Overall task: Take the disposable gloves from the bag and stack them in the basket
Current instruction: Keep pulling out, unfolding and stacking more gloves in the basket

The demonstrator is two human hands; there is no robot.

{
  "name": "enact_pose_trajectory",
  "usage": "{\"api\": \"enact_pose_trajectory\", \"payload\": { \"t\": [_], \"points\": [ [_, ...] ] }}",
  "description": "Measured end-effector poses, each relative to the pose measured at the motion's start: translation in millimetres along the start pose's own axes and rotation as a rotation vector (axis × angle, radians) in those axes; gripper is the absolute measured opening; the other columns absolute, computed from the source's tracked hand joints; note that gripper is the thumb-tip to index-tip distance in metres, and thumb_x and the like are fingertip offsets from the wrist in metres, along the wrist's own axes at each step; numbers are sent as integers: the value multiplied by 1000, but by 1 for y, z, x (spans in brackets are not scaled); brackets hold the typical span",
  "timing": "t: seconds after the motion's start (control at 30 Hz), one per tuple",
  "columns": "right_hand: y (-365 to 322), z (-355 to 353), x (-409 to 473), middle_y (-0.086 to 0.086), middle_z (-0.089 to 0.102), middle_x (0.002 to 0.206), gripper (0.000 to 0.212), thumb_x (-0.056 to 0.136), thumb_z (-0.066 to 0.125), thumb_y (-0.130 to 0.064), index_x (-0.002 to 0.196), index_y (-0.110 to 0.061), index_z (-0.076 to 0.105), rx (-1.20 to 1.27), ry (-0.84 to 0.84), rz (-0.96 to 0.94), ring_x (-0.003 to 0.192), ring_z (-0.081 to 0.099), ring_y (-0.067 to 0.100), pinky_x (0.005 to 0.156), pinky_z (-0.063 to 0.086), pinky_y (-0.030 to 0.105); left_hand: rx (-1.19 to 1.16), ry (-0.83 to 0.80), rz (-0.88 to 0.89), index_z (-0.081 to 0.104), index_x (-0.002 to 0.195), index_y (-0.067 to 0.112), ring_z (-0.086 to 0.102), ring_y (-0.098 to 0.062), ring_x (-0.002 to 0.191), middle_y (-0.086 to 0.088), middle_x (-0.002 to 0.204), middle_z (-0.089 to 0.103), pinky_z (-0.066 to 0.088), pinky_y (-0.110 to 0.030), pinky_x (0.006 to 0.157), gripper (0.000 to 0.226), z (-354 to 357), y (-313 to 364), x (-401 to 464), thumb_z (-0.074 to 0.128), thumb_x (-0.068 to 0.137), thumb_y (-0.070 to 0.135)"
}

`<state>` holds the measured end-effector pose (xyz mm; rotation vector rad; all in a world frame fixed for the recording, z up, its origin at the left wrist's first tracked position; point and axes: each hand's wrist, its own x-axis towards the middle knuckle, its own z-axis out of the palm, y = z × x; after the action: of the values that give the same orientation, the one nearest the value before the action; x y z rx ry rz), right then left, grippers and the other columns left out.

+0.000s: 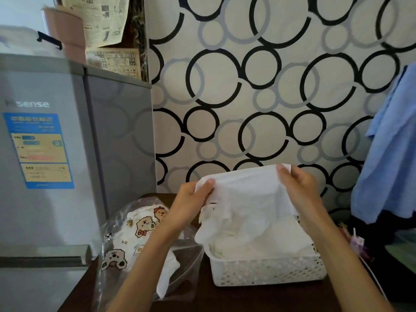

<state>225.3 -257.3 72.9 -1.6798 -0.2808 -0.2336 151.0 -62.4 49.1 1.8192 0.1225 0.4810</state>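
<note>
Both forearms reach up from the lower edge toward a white perforated basket (267, 270) on the dark tabletop (202, 298). Above the basket, the left hand (193, 199) and the right hand (299, 183) each pinch an upper corner of a thin, translucent white disposable glove (245, 199), stretching it flat so that its lower part hangs down onto the pile of gloves (258, 242) already in the basket. Just left of the basket lies the clear bag (126, 228) printed with cartoon bears, slumped open, with more white gloves (167, 275) spilling from its mouth. Left of that stands a grey fridge (56, 154).

The film looks light and clingy, so the likely trouble is in the release: it may stick to the fingers, fold on itself, or drape over the basket's left rim, where its edge already hangs, instead of lying flat on the stack. Lowering one side first could drag the upper layers askew.
</note>
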Motion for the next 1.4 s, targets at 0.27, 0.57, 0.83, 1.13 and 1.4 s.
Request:
{"api": "enact_pose_trajectory", "payload": {
  "t": [0.27,0.57,0.83,1.13,1.4],
  "points": [
    [-7,20,-21,-10,31,38,35,96,51,-29,62,-26,42,-7,45,-377,37,24,6,40,20,16,-109,457,345,60,86,14,59,-34,72,-16,76,62,52,-44,65,37,12,8,-12,35,101,37],
    [46,-12,12,14,67,82,30,93,55,-31,88,-4,69,-369,-182,-8,81,61,34,66,39,30,741,216,181,39,59,22,44,-11,47,7,50,41,32,-26,51,46,9,-14,23,43,97,48],
    [105,-31,36,7,68,106,33,85,64,-47,101,-19,67,-763,12,121,98,62,25,82,46,33,940,-122,50,71,97,24,67,-8,75,8,78,71,52,-28,73,29,56,-61,69,51,95,45],
    [100,-35,36,6,66,113,32,84,67,-45,102,-19,68,-813,121,82,106,58,26,73,36,29,1224,68,76,64,107,26,62,-19,95,4,104,67,43,-28,73,32,53,-48,64,65,84,49],
    [87,-32,32,9,56,118,43,82,72,-30,121,-19,58,-868,269,-157,110,48,25,75,39,29,972,-594,132,25,147,37,26,-11,140,13,155,25,26,-40,112,71,48,-31,30,44,86,67]
  ]
}}
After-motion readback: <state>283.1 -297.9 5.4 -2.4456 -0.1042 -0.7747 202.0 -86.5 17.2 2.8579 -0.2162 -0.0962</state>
